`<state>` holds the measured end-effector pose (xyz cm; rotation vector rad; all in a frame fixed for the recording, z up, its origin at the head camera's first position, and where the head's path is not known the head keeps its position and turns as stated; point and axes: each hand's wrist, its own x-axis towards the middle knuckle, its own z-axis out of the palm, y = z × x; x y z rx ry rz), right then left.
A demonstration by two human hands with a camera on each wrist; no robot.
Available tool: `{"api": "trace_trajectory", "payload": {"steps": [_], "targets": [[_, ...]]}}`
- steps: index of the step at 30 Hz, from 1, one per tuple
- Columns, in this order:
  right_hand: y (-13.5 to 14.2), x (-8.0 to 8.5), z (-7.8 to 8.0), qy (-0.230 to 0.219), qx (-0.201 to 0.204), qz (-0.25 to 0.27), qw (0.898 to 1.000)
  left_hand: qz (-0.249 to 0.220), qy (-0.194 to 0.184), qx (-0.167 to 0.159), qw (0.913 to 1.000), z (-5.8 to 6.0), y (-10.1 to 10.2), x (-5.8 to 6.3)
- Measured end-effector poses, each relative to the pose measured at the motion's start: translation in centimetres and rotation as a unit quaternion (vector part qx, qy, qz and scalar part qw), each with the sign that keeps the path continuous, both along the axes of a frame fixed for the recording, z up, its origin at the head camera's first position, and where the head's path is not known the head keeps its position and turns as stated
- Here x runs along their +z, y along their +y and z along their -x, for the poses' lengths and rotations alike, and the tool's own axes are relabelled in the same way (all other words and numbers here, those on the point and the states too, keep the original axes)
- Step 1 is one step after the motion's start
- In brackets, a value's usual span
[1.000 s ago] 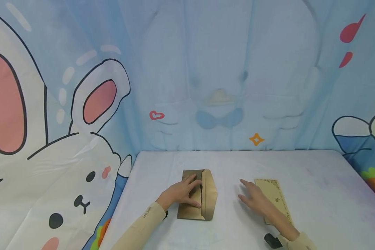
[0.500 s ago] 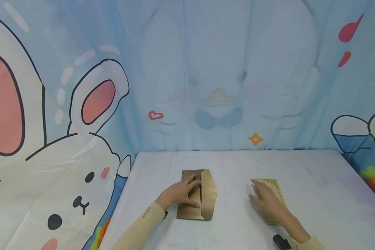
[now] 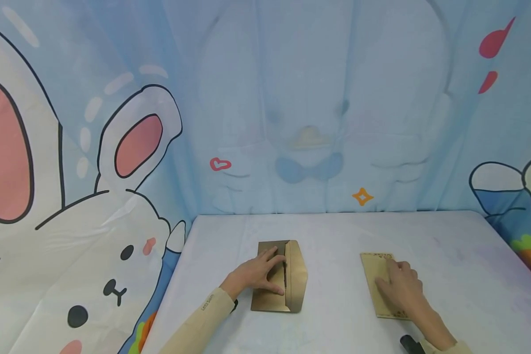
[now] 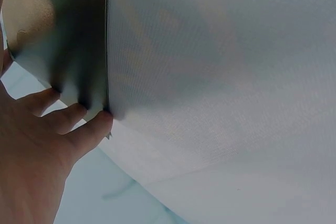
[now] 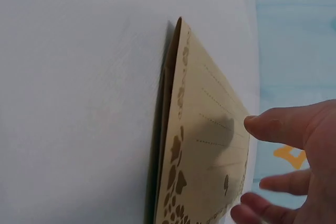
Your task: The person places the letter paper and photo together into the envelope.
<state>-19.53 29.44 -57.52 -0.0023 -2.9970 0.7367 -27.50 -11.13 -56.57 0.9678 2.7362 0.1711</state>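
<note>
A gold envelope [image 3: 297,278] lies on the table left of centre, its pointed flap folded out to the right. My left hand [image 3: 253,274] rests on it with thumb and fingers spread; in the left wrist view, the fingertips of that hand [image 4: 42,145] touch the envelope [image 4: 86,30] at its edge. On the right lies a cream card [image 3: 376,275] with a brown leaf border. Over its right side is my right hand [image 3: 402,290], fingers slightly bent. In the right wrist view, thumb and fingers hover around the dotted-line face of the card [image 5: 205,156], which looks folded.
A white cloth covers the table [image 3: 332,246]. Behind it hangs a light blue curtain [image 3: 230,98] with cartoon prints, including a large rabbit [image 3: 93,275] on the left. White tabletop separates the envelope from the card.
My right hand has moved right, from the left side of the card to over its right part, uncovering the left part. The left hand and the envelope have stayed in place.
</note>
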Motion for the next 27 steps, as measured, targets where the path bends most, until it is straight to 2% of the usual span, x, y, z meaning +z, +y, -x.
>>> {"api": "trace_trajectory", "payload": {"steps": [5,9,14,19,27], "targets": [[0.8,-0.6,0.0,-0.057,-0.036,-0.005,0.998,-0.001,0.002,-0.001,1.0000,0.1,-0.1,-0.2],[0.9,-0.9,0.0,-0.093,-0.050,-0.010,0.994,0.001,0.001,0.000,1.0000,0.1,-0.2,-0.2],[0.9,-0.6,-0.3,-0.085,-0.045,-0.022,0.995,0.000,-0.003,0.002,1.0000,0.0,0.0,0.0],[1.1,-0.6,-0.2,-0.082,-0.031,-0.005,0.996,0.001,-0.002,0.006,1.0000,0.0,0.0,0.0],[1.5,-0.7,0.4,-0.108,-0.068,0.032,0.991,0.000,-0.001,0.003,1.0000,0.0,-0.1,-0.2]]}}
